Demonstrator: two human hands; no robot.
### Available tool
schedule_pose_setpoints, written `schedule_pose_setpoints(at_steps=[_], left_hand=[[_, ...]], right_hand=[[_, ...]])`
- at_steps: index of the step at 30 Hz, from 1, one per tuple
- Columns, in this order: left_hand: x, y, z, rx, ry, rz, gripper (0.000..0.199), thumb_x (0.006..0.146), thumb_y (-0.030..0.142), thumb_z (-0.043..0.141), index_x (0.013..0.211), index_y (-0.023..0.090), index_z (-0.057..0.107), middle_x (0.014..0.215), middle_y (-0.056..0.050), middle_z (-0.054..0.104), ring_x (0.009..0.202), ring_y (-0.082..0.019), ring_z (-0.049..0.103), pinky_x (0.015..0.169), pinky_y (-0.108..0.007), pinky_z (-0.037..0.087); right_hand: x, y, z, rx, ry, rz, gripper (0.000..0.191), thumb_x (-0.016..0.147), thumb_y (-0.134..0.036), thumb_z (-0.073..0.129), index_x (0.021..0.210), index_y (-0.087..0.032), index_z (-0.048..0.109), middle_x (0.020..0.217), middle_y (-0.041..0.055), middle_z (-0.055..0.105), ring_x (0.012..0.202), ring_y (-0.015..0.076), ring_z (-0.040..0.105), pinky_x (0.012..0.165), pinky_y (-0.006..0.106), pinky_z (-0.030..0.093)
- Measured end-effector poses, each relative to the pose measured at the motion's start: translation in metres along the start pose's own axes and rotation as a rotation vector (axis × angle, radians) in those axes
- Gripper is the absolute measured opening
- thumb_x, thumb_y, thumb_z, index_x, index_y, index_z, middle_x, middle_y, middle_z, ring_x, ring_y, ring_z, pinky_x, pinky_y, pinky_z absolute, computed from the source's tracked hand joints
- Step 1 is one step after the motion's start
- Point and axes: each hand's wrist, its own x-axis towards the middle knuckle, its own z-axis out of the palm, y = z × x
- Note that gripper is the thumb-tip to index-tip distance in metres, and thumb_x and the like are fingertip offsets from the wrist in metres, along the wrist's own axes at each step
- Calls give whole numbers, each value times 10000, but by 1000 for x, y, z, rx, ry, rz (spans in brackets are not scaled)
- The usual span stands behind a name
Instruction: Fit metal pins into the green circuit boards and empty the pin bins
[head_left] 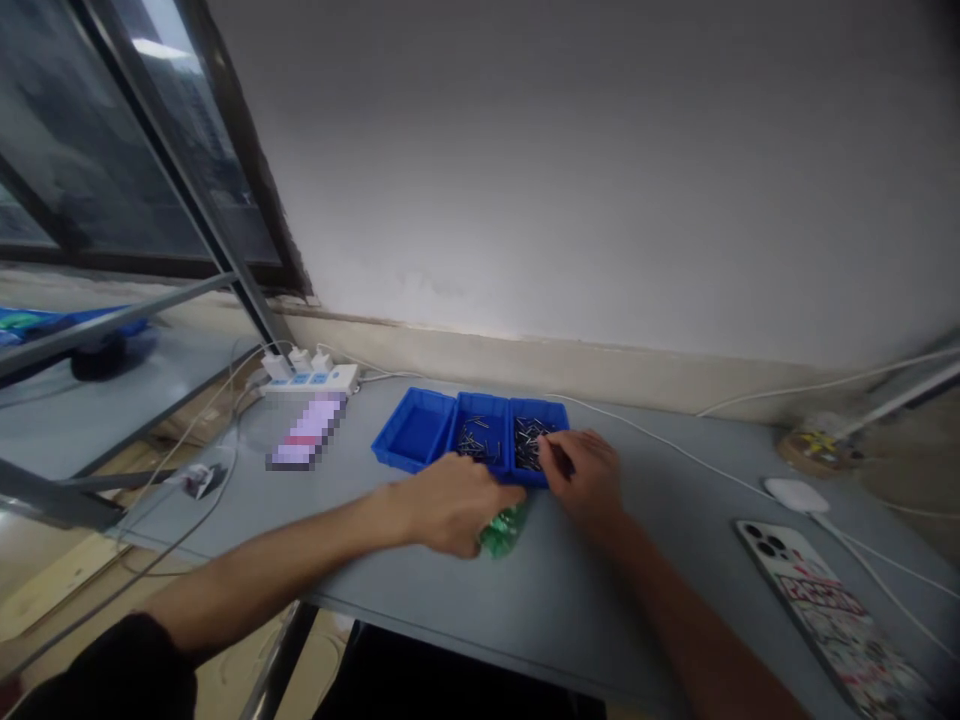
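My left hand is closed around a crumpled green plastic bag, just in front of the blue bins. My right hand reaches over the front of the right blue bin, thumb and fingertips drawn together at its contents. Thin metal screws fill much of that bin; whether one is between my fingertips is too small to tell. Fewer screws lie in the middle blue bin, partly behind my left hand. The left blue bin stands beside it, slightly turned.
A white power strip with plugs and a blurred-out phone lie at the left of the grey table. At the right are a sticker-covered phone, a white charger and a roll of tape. Cables run along the wall.
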Motion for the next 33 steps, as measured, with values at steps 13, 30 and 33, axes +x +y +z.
schedule_pose_setpoints(at_steps=[13, 30, 33], left_hand=[[-21, 23, 67, -60, 383, -14, 747, 824, 503, 718, 1440, 216, 409, 1429, -139, 463, 1354, -346, 402, 1151, -497, 366], [-80, 9, 103, -277, 396, -167, 1298, 593, 660, 845, 1595, 311, 97, 1659, -147, 1, 1507, -460, 51, 1153, -662, 310], [-82, 13, 102, -243, 383, -153, 1185, 660, 704, 772, 1589, 331, 138, 1664, -128, 1, 1507, -467, 23, 1146, -689, 294]], right_hand=[[1, -4, -1, -3, -31, -12, 224, 919, -202, 572, 696, -209, 551, 546, -39, 532, 538, 120, 472, 657, 289, 371], [-6, -37, -35, 156, -468, -138, 168, 967, -230, 528, 852, -195, 646, 717, 5, 660, 626, 125, 576, 609, 268, 407], [-28, -49, -52, 166, -478, -60, 121, 967, -249, 536, 971, -207, 650, 864, 31, 699, 791, 164, 633, 760, 318, 486]])
